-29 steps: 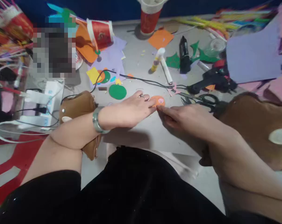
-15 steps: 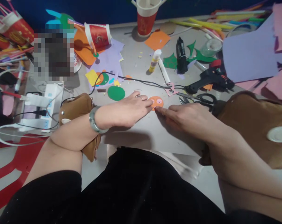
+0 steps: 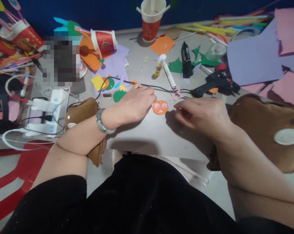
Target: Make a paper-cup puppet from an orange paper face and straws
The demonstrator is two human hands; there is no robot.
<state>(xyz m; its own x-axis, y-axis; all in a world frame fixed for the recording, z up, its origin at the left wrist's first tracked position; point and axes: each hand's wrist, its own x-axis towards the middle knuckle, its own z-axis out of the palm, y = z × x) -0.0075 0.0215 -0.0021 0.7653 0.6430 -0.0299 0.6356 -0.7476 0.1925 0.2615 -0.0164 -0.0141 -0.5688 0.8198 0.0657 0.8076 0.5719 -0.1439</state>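
An orange paper disc (image 3: 160,107) with pink eye shapes and a small pink piece below them lies flat on the table (image 3: 137,139). At its left edge rests my left hand (image 3: 138,102), fingers curled down; whether they pinch the disc's rim is hidden. My right hand (image 3: 200,115) hovers just right of the disc, apart from it, its fingers bent and the thumb side in shadow. Partly behind my left hand is a green paper disc (image 3: 119,96). Beyond the hands stands a glue stick (image 3: 159,66), with a white stick (image 3: 169,76) beside it.
A black glue gun (image 3: 213,84) with its cable, a black marker (image 3: 186,60) and paper scraps lie beyond my hands. Red paper cups (image 3: 150,27) stand at the back. Brown bags (image 3: 261,130) flank my forearms; a power strip (image 3: 56,112) is at left.
My right hand has drawn back to the right, off the disc, and its index finger no longer presses on it. My left hand has shifted slightly away, uncovering the disc's face.
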